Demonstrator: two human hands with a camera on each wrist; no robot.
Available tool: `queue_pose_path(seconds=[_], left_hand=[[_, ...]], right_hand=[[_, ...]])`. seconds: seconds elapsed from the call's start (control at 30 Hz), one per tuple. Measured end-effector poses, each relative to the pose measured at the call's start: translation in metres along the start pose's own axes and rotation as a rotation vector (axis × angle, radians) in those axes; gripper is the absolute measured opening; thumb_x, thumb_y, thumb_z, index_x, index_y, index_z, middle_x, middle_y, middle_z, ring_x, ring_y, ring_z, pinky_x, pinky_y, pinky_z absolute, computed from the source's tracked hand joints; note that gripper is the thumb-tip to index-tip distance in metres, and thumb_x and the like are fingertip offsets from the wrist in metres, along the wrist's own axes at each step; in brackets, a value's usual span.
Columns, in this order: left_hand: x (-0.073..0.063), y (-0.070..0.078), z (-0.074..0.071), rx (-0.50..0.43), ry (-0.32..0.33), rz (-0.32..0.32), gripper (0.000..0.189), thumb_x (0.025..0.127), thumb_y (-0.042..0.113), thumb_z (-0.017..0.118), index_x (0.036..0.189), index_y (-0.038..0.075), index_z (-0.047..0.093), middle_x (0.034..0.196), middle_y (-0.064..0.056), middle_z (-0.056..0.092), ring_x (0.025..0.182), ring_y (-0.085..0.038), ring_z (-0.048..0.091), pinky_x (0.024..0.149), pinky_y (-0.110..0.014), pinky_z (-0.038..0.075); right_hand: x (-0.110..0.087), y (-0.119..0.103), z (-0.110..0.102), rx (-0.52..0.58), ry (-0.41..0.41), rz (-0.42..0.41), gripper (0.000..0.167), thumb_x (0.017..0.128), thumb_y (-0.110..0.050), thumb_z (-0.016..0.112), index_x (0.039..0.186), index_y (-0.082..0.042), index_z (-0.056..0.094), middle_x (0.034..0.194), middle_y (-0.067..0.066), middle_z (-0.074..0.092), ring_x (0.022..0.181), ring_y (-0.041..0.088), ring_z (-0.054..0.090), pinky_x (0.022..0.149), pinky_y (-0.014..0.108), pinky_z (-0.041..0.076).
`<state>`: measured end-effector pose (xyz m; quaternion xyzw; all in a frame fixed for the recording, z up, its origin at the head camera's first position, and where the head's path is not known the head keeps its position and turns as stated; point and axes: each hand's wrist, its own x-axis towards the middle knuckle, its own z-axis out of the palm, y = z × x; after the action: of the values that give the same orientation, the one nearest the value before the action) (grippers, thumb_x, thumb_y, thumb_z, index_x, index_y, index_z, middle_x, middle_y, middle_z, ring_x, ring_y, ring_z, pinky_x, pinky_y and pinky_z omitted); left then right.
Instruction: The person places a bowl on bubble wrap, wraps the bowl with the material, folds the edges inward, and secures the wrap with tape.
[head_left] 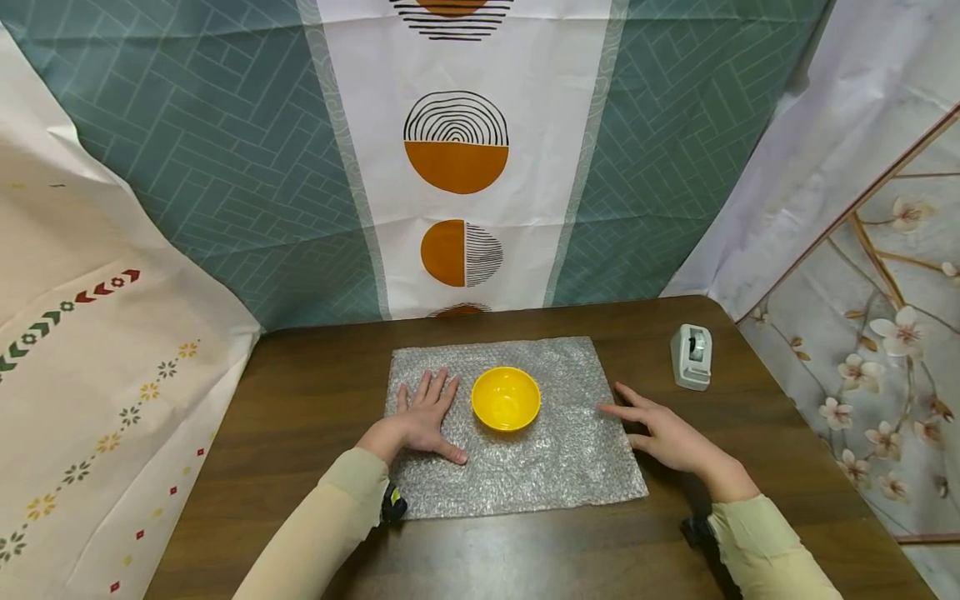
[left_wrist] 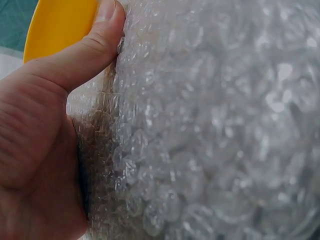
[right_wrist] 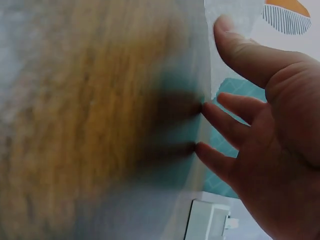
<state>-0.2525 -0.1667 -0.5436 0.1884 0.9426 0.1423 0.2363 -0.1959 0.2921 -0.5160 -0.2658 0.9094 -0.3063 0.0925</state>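
A yellow bowl (head_left: pixel 506 399) stands upright on a sheet of bubble wrap (head_left: pixel 540 475) laid flat over the brown table. My left hand (head_left: pixel 426 417) rests on the sheet's left part with fingers spread, its thumb pointing toward the bowl. In the left wrist view the thumb lies against the bubble wrap (left_wrist: pixel 215 125), the yellow bowl (left_wrist: pixel 57 30) behind it. At the sheet's right edge is my right hand (head_left: pixel 667 433), fingers extended and holding nothing. The right wrist view shows fingertips of the right hand (right_wrist: pixel 265 125) right at the glossy tabletop.
A white tape dispenser (head_left: pixel 691 357) stands at the back right of the wooden table (head_left: pixel 315 400), beyond my right hand. Patterned cloth (head_left: pixel 262 167) hangs behind the table, with more fabric at the left and right sides.
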Motion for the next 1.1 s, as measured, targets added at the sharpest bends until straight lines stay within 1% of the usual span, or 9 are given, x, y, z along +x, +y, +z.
queue_pose_path(seconds=[0.1,0.2,0.3,0.47,0.6,0.83,1.0,1.1], left_hand=[[0.001,-0.001,0.001,0.008,-0.005,-0.015,0.15,0.069,0.077,0.087,0.173,0.022,-0.005,0.176,-0.005,-0.026,0.159,-0.034,-0.028,0.119,-0.071,-0.019],[0.001,-0.002,0.002,0.011,-0.012,-0.023,0.15,0.069,0.078,0.086,0.173,0.023,-0.006,0.175,-0.004,-0.027,0.159,-0.033,-0.028,0.119,-0.07,-0.019],[0.001,-0.002,0.002,0.012,-0.014,-0.023,0.149,0.069,0.078,0.086,0.173,0.023,-0.006,0.175,-0.003,-0.027,0.159,-0.033,-0.028,0.119,-0.07,-0.019],[0.001,-0.001,0.002,0.009,-0.005,-0.01,0.149,0.069,0.079,0.086,0.174,0.021,-0.003,0.176,-0.005,-0.025,0.16,-0.034,-0.027,0.12,-0.07,-0.018],[0.001,0.0,0.001,0.015,-0.007,-0.018,0.149,0.069,0.079,0.086,0.174,0.022,-0.004,0.176,-0.006,-0.026,0.16,-0.034,-0.027,0.12,-0.07,-0.018],[-0.002,0.002,-0.001,0.007,0.002,-0.018,0.149,0.07,0.076,0.087,0.174,0.022,-0.004,0.176,-0.004,-0.024,0.16,-0.033,-0.026,0.119,-0.07,-0.018],[0.001,0.001,0.0,0.017,-0.005,-0.024,0.15,0.069,0.078,0.087,0.173,0.023,-0.007,0.175,-0.003,-0.027,0.159,-0.033,-0.027,0.119,-0.071,-0.018],[0.0,0.001,0.001,0.02,0.001,-0.023,0.15,0.068,0.078,0.087,0.173,0.023,-0.006,0.176,-0.004,-0.026,0.16,-0.034,-0.026,0.12,-0.071,-0.016]], right_hand=[[0.003,0.002,0.002,0.026,0.038,-0.011,0.045,0.1,-0.003,0.072,0.141,-0.021,0.073,0.17,0.032,0.026,0.15,0.058,0.031,0.109,0.072,0.04],[0.008,0.003,0.003,0.044,0.068,-0.018,0.034,0.1,-0.009,0.075,0.129,-0.026,0.08,0.169,0.03,0.029,0.153,0.057,0.027,0.113,0.074,0.034],[0.013,0.003,0.004,0.066,0.097,-0.028,0.028,0.097,-0.011,0.078,0.118,-0.029,0.083,0.169,0.027,0.034,0.154,0.057,0.024,0.114,0.075,0.031],[0.024,0.001,0.001,0.097,0.153,-0.043,0.025,0.092,-0.011,0.084,0.104,-0.033,0.084,0.167,0.025,0.038,0.156,0.057,0.018,0.114,0.077,0.028],[0.034,-0.003,0.0,0.127,0.193,-0.057,0.02,0.092,-0.014,0.085,0.101,-0.032,0.083,0.168,0.022,0.038,0.159,0.053,0.014,0.115,0.079,0.024],[0.052,-0.017,0.001,0.206,0.257,-0.102,0.016,0.092,-0.013,0.085,0.1,-0.027,0.084,0.164,0.015,0.048,0.16,0.044,0.019,0.118,0.076,0.024],[0.063,-0.026,0.006,0.243,0.308,-0.119,0.013,0.091,-0.013,0.086,0.095,-0.025,0.082,0.161,0.016,0.051,0.16,0.045,0.021,0.118,0.077,0.022],[0.069,-0.029,0.01,0.252,0.344,-0.13,0.012,0.09,-0.013,0.087,0.095,-0.023,0.082,0.16,0.015,0.053,0.159,0.046,0.022,0.118,0.078,0.022]])
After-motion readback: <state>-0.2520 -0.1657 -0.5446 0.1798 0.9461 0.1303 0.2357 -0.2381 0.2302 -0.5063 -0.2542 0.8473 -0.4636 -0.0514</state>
